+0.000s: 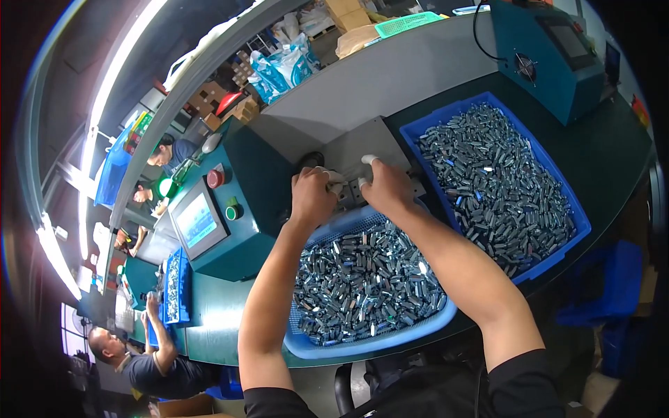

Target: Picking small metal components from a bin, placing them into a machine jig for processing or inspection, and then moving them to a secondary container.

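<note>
My left hand [313, 198], fingers curled and a pale cover on the fingertips, is at the near-left side of a grey metal plate and fixture [369, 143]. What its fingers hold is hidden. Across a small gap, my right hand [389, 187] reaches the same fixture, white covers on its thumb and index finger, whose tips stand apart. Below both hands sits a light blue basket [369, 346] full of small dark and silvery metal-cased parts [366, 285]. To the right lies a blue tray [568, 202] heaped with similar parts [491, 181].
A green machine [240, 202] with a screen, a red button [215, 178] and a green button [233, 210] stands left of my hands. Another green machine [550, 59] is at the far right. A grey partition [390, 70] runs behind. Co-workers [150, 359] sit at left.
</note>
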{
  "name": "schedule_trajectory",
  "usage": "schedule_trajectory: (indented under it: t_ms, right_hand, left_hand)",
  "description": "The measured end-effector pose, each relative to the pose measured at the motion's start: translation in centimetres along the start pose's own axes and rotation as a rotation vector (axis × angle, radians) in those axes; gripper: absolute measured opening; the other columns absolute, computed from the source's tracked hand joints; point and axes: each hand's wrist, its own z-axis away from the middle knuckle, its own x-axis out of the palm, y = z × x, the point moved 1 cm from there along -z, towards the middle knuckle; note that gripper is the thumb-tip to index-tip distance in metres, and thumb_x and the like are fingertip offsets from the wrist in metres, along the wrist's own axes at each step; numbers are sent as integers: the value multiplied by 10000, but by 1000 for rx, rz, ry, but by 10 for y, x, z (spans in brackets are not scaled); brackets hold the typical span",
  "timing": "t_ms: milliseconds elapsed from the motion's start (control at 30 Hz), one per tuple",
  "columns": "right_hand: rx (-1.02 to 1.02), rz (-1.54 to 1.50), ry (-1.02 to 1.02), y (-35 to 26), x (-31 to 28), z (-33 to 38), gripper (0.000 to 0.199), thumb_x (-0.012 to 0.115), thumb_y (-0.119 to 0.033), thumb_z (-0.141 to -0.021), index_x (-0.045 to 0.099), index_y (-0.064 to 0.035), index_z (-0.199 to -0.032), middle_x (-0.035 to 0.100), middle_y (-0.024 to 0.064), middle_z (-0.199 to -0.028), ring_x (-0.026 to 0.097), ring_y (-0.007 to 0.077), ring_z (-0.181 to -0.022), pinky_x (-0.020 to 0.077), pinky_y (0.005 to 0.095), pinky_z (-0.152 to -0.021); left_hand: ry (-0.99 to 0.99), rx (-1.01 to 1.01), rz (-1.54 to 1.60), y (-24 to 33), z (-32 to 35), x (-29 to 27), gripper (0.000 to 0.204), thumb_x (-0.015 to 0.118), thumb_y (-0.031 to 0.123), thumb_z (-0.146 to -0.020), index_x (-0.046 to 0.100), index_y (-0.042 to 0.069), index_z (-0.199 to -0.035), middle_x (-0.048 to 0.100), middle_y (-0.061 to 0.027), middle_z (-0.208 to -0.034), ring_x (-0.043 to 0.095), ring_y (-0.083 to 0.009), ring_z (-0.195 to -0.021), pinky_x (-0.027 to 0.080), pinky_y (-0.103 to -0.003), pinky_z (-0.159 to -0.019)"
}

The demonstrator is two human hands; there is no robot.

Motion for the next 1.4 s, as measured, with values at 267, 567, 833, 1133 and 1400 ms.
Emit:
schedule_trajectory:
  t_ms: [267, 567, 833, 1133, 1400]
  right_hand:
    - [-37, 11, -18, -1, -1, -1, 401, 639, -217, -780, 581, -109, -1161, 666, 179, -810, 635, 368, -829, 497, 459, -760]
    - [-92, 46, -26, -2, 4, 3, 401, 643, -210, -772, 589, -114, -1157, 671, 170, -831, 635, 353, -843, 498, 449, -749]
    - [-229, -53, -3, 8, 12, 4, 499, 566, -82, -729, 546, -100, -1227, 657, 192, -932, 618, 367, -889, 485, 453, -806]
    - [-422, -32, -304, -26, 26, 19, 686, 489, 3, -678, 425, -59, -1358, 558, 296, -1138, 557, 398, -1063, 434, 417, -939]
    - [-262, -212, -337, -13, 38, 9, 673, 473, 45, -712, 400, -66, -1371, 611, 194, -1169, 607, 268, -997, 458, 339, -870]
  left_hand:
    - [2, 91, -106, 2, 6, -8, 197, 652, 60, -677, 730, 124, -846, 660, -84, -861, 578, -288, -879, 438, -393, -824]
    - [79, 182, -213, 5, 22, -3, 273, 609, 7, -615, 702, 89, -858, 615, -49, -942, 537, -250, -984, 382, -383, -893]
    - [-333, -127, -69, 93, 69, -13, 340, 720, 311, -709, 670, 50, -920, 645, -149, -788, 645, -333, -740, 508, -431, -674]
    - [-504, 33, 165, 111, 115, 19, 449, 691, 436, -755, 617, 7, -866, 656, -140, -817, 644, -319, -823, 469, -441, -786]
    - [-510, 101, 254, 105, 118, 20, 284, 700, 300, -753, 631, 35, -827, 653, -127, -778, 642, -326, -795, 483, -433, -753]
